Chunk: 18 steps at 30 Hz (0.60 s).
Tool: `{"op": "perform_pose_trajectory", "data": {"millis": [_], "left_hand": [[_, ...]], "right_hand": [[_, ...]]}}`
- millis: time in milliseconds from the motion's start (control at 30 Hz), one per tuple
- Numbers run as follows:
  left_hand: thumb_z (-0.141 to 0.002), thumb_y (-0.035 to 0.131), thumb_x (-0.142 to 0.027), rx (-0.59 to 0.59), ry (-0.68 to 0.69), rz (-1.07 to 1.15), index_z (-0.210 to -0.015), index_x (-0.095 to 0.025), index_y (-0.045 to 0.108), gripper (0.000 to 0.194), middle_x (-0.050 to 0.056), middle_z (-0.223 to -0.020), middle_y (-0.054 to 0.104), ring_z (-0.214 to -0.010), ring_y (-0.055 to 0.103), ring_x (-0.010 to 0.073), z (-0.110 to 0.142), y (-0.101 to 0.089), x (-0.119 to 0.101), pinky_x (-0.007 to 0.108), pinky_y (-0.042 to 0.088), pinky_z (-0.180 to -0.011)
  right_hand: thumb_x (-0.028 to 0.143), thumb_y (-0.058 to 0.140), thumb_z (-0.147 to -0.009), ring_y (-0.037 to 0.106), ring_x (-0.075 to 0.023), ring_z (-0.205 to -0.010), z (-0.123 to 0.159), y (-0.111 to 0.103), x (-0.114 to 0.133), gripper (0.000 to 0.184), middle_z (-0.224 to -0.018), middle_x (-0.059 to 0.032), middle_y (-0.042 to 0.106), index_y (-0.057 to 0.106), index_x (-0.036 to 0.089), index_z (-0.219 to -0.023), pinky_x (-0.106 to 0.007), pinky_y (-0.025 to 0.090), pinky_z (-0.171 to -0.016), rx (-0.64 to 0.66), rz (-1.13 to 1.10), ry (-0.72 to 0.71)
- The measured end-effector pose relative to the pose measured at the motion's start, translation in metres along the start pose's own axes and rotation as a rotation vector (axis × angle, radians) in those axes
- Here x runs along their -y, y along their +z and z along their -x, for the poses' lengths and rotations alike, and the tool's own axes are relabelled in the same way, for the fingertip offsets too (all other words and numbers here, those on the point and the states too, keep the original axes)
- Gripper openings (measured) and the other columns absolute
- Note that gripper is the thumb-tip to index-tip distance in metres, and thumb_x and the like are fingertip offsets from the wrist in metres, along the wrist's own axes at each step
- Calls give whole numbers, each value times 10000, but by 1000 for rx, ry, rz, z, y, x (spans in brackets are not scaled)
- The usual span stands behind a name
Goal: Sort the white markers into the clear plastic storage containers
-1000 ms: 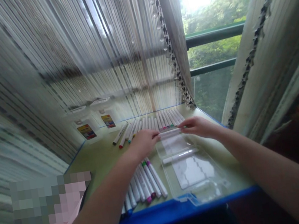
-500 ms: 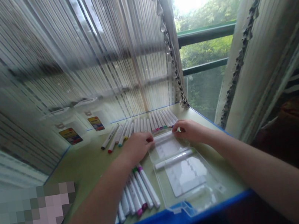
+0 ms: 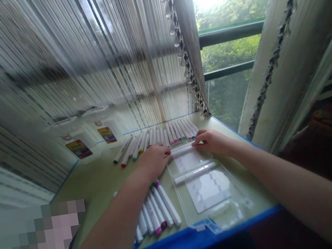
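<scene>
An open clear plastic case (image 3: 184, 209) lies flat on the table, its two halves spread one behind the other. Across its far half, a white marker (image 3: 182, 150) lies sideways between my hands. My left hand (image 3: 156, 158) has its closed fingers at the marker's left end. At the right end, my right hand (image 3: 210, 140) pinches the marker between thumb and fingers. Another white marker (image 3: 195, 172) rests across the near half, close to the hinge. Behind it, on the near side, a white card (image 3: 209, 190) sits in the case.
A row of capped markers (image 3: 155, 136) spreads along the table's back. More markers (image 3: 158, 209) lie left of the case, partly under my left forearm. Two clear cases with labels (image 3: 107, 135) stand at the back left. Blue edging (image 3: 184, 244) borders the green table (image 3: 100, 184).
The view has shifted slightly, so the table's contents sit a little further right. Both hands stay at the marker's ends, with only a slight movement of the fingers.
</scene>
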State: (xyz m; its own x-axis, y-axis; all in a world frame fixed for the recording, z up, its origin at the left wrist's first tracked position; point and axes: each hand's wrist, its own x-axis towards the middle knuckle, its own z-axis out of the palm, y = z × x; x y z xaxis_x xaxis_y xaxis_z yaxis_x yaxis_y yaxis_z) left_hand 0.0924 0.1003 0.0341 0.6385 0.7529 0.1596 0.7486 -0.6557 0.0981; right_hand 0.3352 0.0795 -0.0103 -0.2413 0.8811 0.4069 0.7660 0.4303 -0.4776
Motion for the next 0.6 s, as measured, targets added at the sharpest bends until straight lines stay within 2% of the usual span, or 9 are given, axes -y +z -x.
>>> {"op": "perform_pose_trajectory", "data": {"millis": [233, 600], "left_hand": [[-823, 527, -352, 22, -9, -12, -868, -212, 718, 241, 54, -875, 660, -787, 590, 167, -1, -1, -1, 265, 423, -711], [-796, 516, -289, 17, 34, -29, -819, -214, 738, 235, 61, -871, 663, -795, 600, 183, 1, 2, -2, 279, 443, -727]], "right_hand": [[226, 629, -763, 485, -79, -556, 0, 1, -2, 129, -784, -38, 602, 751, 187, -779, -213, 394, -578, 4, -8, -6], [253, 637, -757, 543, -105, -638, 3, -2, 4, 152, -850, -65, 614, 761, 181, -804, -225, 423, -625, 11, 0, 17]]}}
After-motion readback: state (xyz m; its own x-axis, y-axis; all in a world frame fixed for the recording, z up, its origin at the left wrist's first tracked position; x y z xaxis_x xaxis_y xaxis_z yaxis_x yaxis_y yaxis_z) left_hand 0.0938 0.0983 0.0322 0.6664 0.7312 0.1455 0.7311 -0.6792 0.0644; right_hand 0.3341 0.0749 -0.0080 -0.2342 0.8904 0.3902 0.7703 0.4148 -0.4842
